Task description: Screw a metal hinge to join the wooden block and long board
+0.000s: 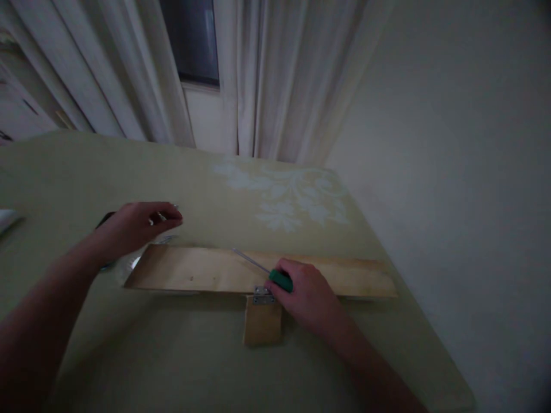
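Two bare forearms reach in from the near edge over a green tablecloth. The right hand grips a screwdriver by its handle above the middle of a board, just beside a hinge. The screwdriver's long axis runs aslant, its tip toward the far left; the handle is green, the shaft thin and metallic. The pale, flat board stretches left to right, with two small dark marks left of the hinge. The silvery, perforated hinge spans the board's near edge and a small brown block on the near side. At left, beyond the board's end, the left hand hangs with fingers curled together; whether they hold anything cannot be told.
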Tool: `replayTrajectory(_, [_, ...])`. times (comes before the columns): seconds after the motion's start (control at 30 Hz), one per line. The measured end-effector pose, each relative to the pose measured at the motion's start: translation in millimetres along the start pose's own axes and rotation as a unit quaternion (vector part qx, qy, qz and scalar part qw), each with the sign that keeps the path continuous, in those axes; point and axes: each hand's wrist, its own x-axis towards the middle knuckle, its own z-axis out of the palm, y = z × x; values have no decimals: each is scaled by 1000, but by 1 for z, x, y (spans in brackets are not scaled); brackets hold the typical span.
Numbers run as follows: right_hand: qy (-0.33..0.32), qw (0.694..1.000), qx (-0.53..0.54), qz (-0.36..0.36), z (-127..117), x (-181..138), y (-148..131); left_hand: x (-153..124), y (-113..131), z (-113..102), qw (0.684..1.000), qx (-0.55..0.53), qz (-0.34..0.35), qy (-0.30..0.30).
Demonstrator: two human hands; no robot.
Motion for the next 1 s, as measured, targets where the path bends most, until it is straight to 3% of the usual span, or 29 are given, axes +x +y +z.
replayTrajectory(0.07, [-3, 1000, 2, -2, 0, 0, 1, -16, 45, 11, 993, -49, 87, 58])
replayTrajectory(0.17, [1, 1000, 6, -3, 0, -1, 2, -47, 114, 43, 965, -67, 245, 63])
replayTrajectory(0.23, [4, 1000, 11, -3, 0, -1, 2, -65, 146, 64, 953, -40, 288, 84])
replayTrajectory(0.3, [4, 1000, 16, 4, 1, -2, 2, -77, 160, 79, 947, -16, 299, 116])
replayTrajectory(0.53, [-4, 1000, 17, 16, 0, -5, -1, -113, 153, 93, 899, 12, 417, 133])
replayTrajectory(0.7, [-5, 1000, 17, 24, 1, -7, -1, -134, 158, 99, 892, 76, 430, 119])
replayTrajectory(0.83, [-4, 999, 27, 30, 2, -8, 0, -136, 158, 101, 880, 90, 456, 101])
replayTrajectory(1.0, [3, 1000, 11, 28, 5, -10, 1, -140, 156, 102, 887, 102, 438, 109])
